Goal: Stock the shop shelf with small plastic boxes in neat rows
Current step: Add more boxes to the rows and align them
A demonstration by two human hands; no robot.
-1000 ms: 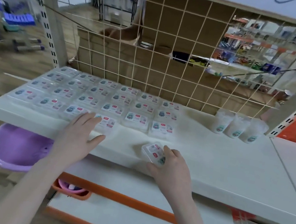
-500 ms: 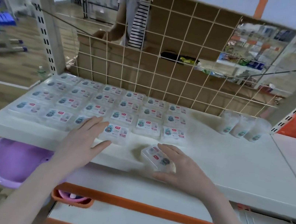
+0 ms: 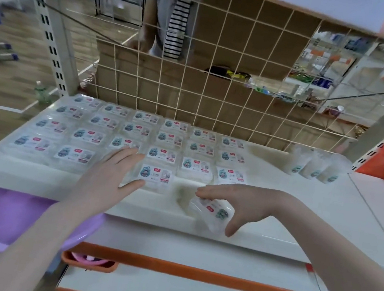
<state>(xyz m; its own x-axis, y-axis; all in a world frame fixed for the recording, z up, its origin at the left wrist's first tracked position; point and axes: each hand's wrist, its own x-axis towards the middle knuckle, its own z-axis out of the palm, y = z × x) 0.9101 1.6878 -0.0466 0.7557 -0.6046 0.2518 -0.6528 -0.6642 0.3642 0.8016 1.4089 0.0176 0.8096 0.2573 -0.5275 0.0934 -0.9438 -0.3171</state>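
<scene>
Boxes (image 3: pixel 133 146) lie flat in rows on the left half of the shelf (image 3: pixel 288 211). The left hand (image 3: pixel 108 175) rests spread and flat on the front rows, holding nothing, its thumb touching the front box (image 3: pixel 154 177). To its right, the right hand (image 3: pixel 239 203) pinches a loose box (image 3: pixel 211 212), tilted, at the shelf's front lip. The free slot seems to lie just behind that grip, right of the front box, so the right hand is nearer.
</scene>
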